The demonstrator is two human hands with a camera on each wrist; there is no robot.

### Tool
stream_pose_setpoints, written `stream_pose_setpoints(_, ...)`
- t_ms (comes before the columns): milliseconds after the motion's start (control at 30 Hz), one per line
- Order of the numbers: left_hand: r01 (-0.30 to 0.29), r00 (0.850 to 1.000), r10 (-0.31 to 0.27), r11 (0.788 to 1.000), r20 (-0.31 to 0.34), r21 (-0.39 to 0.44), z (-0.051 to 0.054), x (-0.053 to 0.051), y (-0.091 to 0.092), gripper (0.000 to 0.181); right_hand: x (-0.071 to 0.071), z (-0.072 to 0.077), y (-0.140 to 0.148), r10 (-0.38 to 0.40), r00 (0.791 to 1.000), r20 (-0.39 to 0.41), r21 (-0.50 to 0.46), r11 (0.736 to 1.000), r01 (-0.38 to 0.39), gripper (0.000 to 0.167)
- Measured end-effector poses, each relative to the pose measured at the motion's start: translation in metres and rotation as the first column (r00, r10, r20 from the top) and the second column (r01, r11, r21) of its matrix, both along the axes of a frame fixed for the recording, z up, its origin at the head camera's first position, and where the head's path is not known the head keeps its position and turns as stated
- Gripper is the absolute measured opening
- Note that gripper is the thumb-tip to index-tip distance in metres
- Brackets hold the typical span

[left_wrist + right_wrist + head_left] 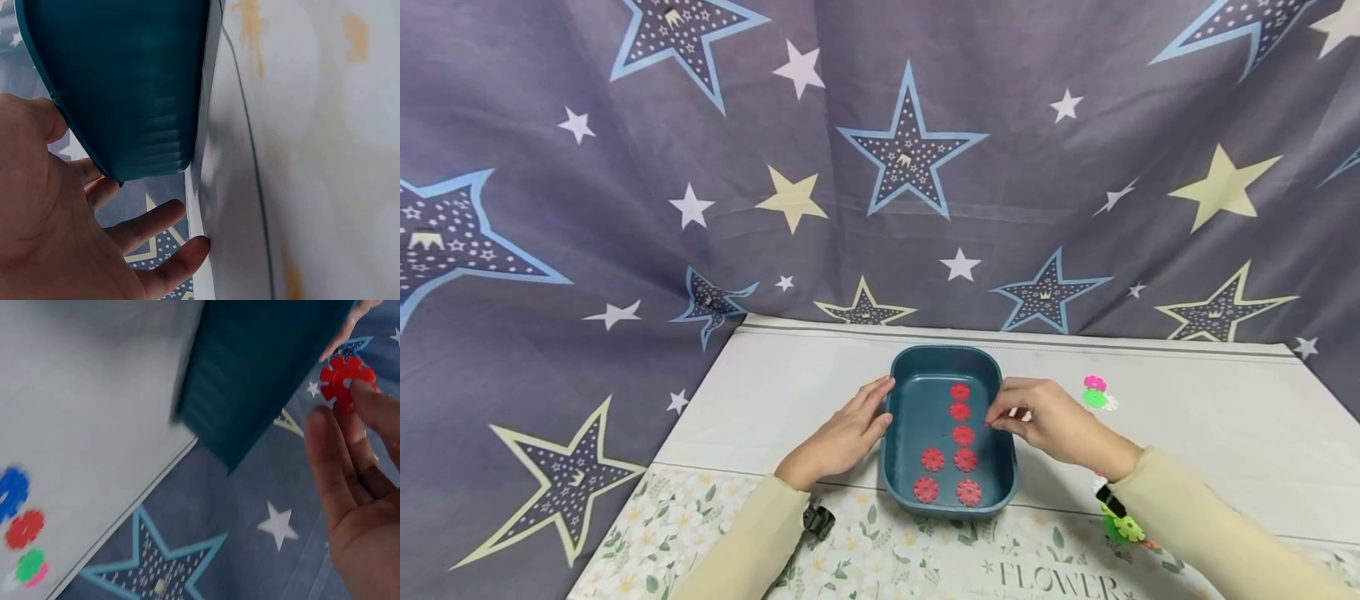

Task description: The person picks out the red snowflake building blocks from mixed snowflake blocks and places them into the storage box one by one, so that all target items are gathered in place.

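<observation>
A dark teal, rounded rectangular tray (913, 408) stands on the table between both hands. Several red notched plastic discs (963, 435) lie flat inside it, most in a column along the right half, with two at the lower left. My left hand (842, 433) rests its fingers against the tray's left rim, fingers fairly straight. Over the right rim, my right hand (1060, 418) pinches another red notched disc (337, 376) between thumb and fingers, seen clearly in the right wrist view. That disc is mostly covered by the fingers in the head view.
Pink, green and white discs (1095, 398) lie on the white tabletop right of the tray; a blue disc (11, 490) shows in the right wrist view. More yellow-green discs (1126, 527) sit partly behind the right forearm. A star-patterned curtain (880, 242) hangs behind the table.
</observation>
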State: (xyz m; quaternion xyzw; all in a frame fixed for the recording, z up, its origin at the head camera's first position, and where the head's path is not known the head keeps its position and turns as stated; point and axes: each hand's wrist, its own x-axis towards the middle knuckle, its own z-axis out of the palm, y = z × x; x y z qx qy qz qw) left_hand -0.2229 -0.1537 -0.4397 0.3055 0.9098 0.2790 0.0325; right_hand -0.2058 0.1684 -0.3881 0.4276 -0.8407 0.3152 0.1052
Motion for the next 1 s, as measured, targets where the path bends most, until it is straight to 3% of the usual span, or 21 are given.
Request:
stream_pose_setpoints(233,-0.001,1.000,0.001,1.000,0.003,-0.006,-0.002,0.000,0.001,0.056,-0.012,-0.012,-0.024,0.044,0.997,0.065,0.056,0.997,-0.047,0.013)
stream_pose_setpoints(533,0.000,1.000,0.000,1.000,0.008,-0.005,0.000,0.000,0.000,0.056,-0.027,-0.025,-0.050,0.021,0.978,0.205,0.100,0.994,-0.043,0.011)
stream_pose_setpoints(867,-0.006,1.000,0.006,1.000,0.005,-0.006,0.000,0.000,0.000,0.056,-0.039,-0.033,-0.072,-0.001,0.986,0.165,0.182,0.983,-0.030,0.017)
stream_pose_setpoints(1000,-0.010,1.000,0.010,1.000,0.008,-0.008,0.001,0.001,0.000,0.055,-0.041,-0.034,-0.079,-0.034,0.982,0.186,0.214,0.977,-0.007,0.017)
